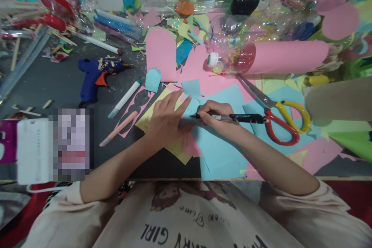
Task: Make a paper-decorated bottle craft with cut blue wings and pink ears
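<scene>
Pen (242, 118) pinched in right fingers (209, 106); left fingers (172, 100) parted.

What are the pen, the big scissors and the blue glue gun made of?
Pen: probably plastic, since its black part shines smoothly.
Scissors: the blades look like metal, grey with a bright gleam; the red and yellow handles seem to be smooth, glossy plastic.
Glue gun: likely hard plastic, fairly dull, its dark blue body looking smoothly moulded.

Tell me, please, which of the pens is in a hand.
The black pen, gripped by the right hand; the green-capped white marker and the orange-pink pen lie loose, untouched.
</scene>
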A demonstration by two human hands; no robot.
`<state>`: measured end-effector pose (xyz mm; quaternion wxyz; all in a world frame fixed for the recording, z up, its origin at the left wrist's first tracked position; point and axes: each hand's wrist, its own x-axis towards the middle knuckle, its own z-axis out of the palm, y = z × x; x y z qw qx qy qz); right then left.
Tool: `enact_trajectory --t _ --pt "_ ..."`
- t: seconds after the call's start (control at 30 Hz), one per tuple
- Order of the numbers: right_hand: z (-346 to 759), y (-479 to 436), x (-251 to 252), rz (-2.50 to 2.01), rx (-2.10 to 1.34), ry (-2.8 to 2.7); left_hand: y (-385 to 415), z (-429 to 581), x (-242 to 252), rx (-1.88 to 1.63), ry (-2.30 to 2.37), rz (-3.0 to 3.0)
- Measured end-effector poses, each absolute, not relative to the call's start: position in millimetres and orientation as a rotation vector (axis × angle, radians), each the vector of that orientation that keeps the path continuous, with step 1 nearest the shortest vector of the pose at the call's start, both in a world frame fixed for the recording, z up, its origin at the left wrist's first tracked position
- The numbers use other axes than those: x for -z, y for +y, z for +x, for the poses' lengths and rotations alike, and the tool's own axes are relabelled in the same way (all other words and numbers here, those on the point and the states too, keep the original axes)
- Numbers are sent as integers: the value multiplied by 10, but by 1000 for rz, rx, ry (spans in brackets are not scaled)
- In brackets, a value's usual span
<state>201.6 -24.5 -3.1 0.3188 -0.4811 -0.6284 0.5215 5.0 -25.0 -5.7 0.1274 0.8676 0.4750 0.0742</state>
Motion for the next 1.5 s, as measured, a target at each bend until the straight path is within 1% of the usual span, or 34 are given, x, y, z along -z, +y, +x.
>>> enact_trajectory --t 0.1,0.27,0.6,0.73,0.9,1.03,1.13,1.33,1.5 --pt "2005 -259 29 -1291 -1361 -1673 -251 44 53 -200 1387 2538" --pt "1975 -270 16 -1356 -1240 -1617 -245 40 21 -118 1365 2556" --pt "1950 -286 11 -1393 -1185 -1653 -249 49 23 -151 1374 2552" --pt "1961 -279 17 -1340 -1219 -1682 -244 54 13 -139 1374 2559" --pt "1958 -267 -5 -1374 -1200 -1649 -239 47 19 -144 1367 2533" --pt "1946 -254 -33 -1358 -1322 -1547 -239 41 28 -149 1353 2531" --pt "1949 -247 -44 -1353 -1340 -1456 -240 39 23 -137 1350 2536" --pt "1968 -259 -34 -1318 -1327 -1632 -229 28 15 -155 1346 2556" --pt "1966 -267 -13 -1372 -1329 -1654 -207 3 16 -170 1312 2581"
